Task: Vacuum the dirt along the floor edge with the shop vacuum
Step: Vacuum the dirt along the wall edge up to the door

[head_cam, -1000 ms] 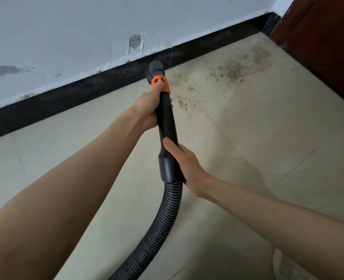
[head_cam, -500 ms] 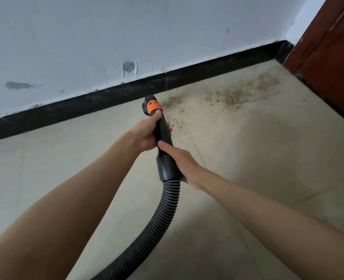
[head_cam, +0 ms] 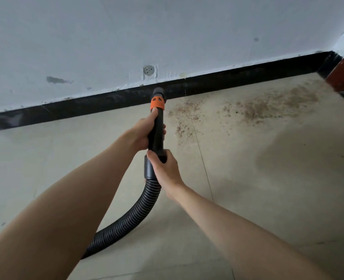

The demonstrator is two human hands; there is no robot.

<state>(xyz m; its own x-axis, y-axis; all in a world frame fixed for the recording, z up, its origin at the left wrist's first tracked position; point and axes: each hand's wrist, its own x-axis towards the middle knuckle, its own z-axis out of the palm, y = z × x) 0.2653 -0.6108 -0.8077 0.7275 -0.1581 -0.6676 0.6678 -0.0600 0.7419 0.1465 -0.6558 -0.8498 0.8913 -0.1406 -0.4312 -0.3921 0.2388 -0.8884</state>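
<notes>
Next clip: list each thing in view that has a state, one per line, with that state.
Left hand: grips the wand below the orange collar.
Right hand: grips the wand's lower end, above the hose.
Wand: held in both hands, tip aimed at the baseboard.
Hose: attached to the wand, curving down to the floor.
Dirt: scattered on the floor, right of the tip, not yet picked up.
Baseboard: black, scuffed.

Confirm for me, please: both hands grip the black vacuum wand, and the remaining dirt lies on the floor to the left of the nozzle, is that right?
Not quite. The head view shows the left hand and right hand gripping the vacuum wand, but the dirt lies to the right of the nozzle, along the black baseboard.
</notes>
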